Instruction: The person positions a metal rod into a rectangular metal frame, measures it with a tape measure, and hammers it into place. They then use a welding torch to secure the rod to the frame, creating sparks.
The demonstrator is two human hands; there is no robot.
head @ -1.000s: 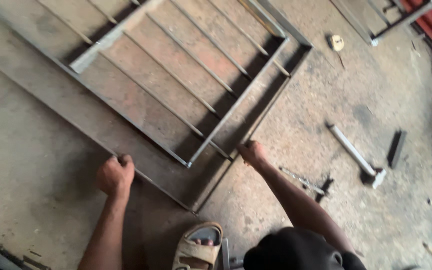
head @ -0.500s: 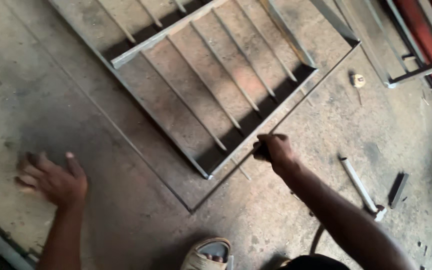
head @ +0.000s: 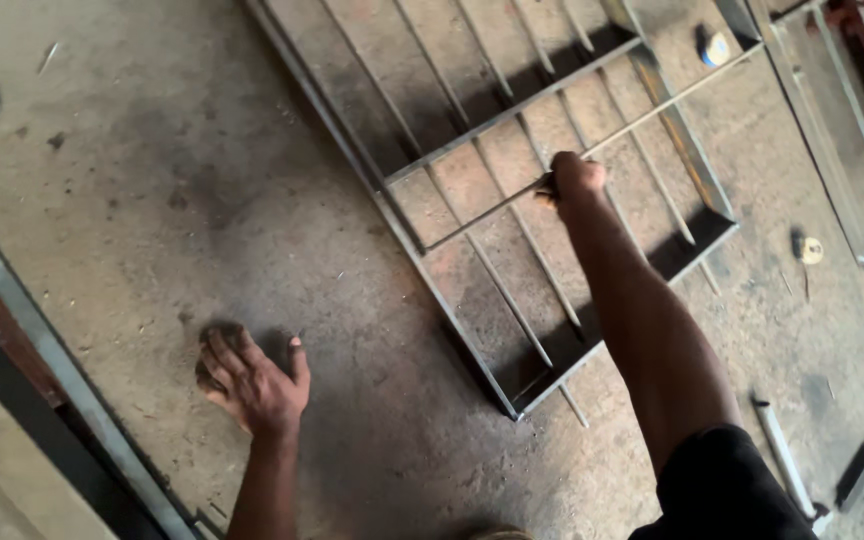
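- Right hand (head: pixel 577 178): the grip was clenched round a thin metal rod (head: pixel 652 105), which ran from below-left of the fist to above-right of it, across the metal grille frame (head: pixel 452 310).
- Metal grille frame: it lay under and around the right-hand grip on the concrete floor (head: pixel 202 180); its thin parallel bars ran slantwise beneath the fist, and its near corner sat below and to the left of the grip, beside the right forearm.
- Flat steel strip (head: pixel 687 150): it lay just to the right of the grip, slanting across the bars and apart from the fist.
- Left hand (head: pixel 252 380): well apart from the frame, far down and to the left of the right grip; the fingers were spread and pressed on the bare floor, pinching nothing.
- Small round pale object (head: pixel 810 250): on the floor to the right of the grip, outside the frame.
- Short metal bar (head: pixel 782 455): on the floor below and to the right of the grip, near the person's dark sleeve (head: pixel 722 490); a dark flat piece (head: pixel 860 472) lay just beside it.
- Long steel section (head: pixel 62 370): at the far left, beyond the left hand.
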